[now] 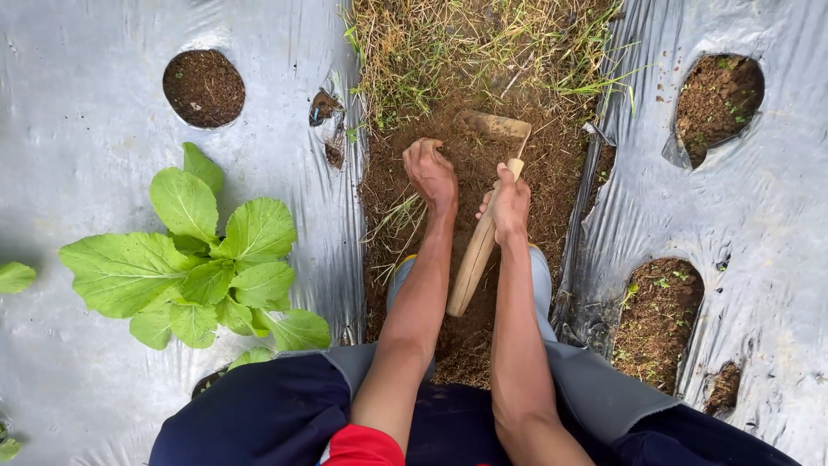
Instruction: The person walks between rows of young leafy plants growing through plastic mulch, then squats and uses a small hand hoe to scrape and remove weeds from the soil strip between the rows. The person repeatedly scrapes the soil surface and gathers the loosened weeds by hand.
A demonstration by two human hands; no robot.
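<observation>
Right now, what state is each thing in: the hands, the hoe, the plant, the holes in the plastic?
Left hand: closed, knuckles up, pressed to the soil.
Right hand: gripping the wooden handle.
Hoe: blade down in the soil, caked with dirt.
Leafy plant: green, leaves spread, growing through the sheet.
Plastic sheet: laid flat, wrinkled, slightly torn at the edge.
Planting holes: open, showing bare soil or tiny weeds.

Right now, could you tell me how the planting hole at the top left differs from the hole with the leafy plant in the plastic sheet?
The top-left hole shows only bare dark soil; the leafy plant's hole is almost hidden under the green plant. The top-left hole lies far from the person; the plant's hole sits beside the person's knee. Both are cut in the same silver plastic sheet.
</observation>
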